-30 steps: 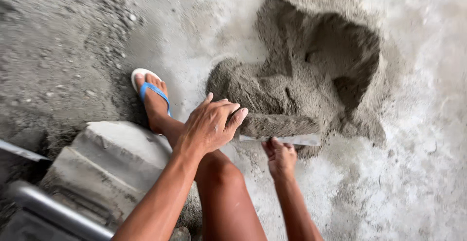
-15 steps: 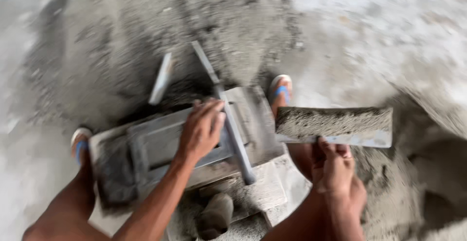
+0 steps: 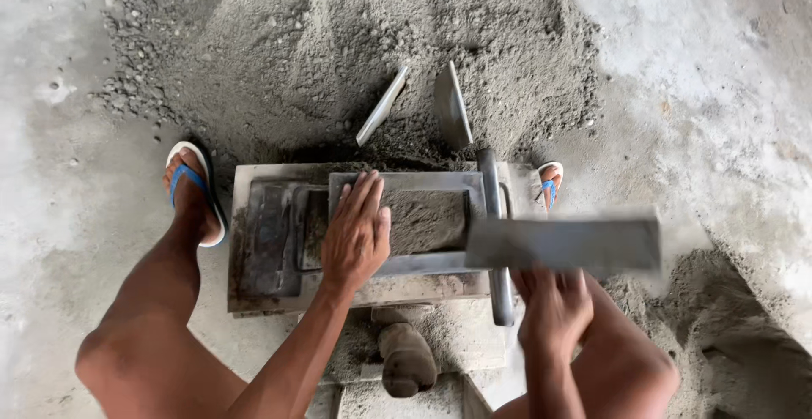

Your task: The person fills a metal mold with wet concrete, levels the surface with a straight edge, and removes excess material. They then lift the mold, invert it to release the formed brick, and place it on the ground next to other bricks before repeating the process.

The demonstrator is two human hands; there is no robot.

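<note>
On gritty concrete floor, left hand flat on mould; right hand grips board.

I see a large heap of grey sand and gravel across the top of the view, with two flat metal blades stuck upright in its near slope — one narrow, one broader. A blue-strapped white sandal sits on the pale concrete floor at left; a second sandal shows at right. A darker sand pile lies lower right — partly cut off.
</note>
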